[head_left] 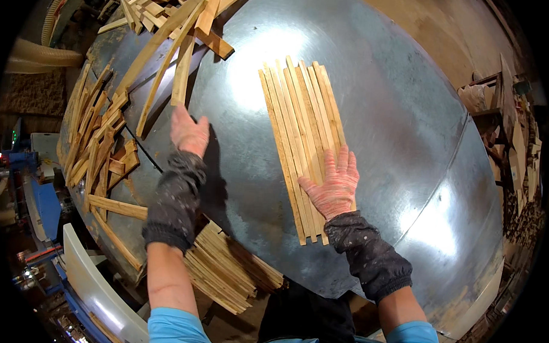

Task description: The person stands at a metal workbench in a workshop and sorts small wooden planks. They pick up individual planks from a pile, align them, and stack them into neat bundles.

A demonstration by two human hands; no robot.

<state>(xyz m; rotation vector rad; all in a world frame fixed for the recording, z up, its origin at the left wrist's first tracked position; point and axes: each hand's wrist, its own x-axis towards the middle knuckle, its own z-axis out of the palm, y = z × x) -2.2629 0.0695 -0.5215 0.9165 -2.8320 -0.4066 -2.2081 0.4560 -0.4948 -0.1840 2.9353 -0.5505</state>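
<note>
A row of long, narrow wooden strips (pixel 298 106) lies side by side on a shiny metal tabletop (pixel 397 115). My right hand (pixel 336 184), in a reddish knitted glove, rests flat across the near part of the row, fingers spread. At the left, my gloved left hand (pixel 190 133) reaches toward the near end of a pale wooden strip (pixel 182 71) that juts out of a jumbled pile. Its thumb stands away from the fingers, and the fingertips meet or nearly meet the strip's end. Dark sleeve covers wrap both forearms.
Loose wooden pieces (pixel 153 10) heap up at the far left, with more offcuts (pixel 100 135) along the left edge. Below the table's near edge sits a stack of strips (pixel 222 269). A ribbed hose (pixel 45 57) and blue machinery (pixel 46 209) stand left; scrap wood (pixel 517 156) lies right.
</note>
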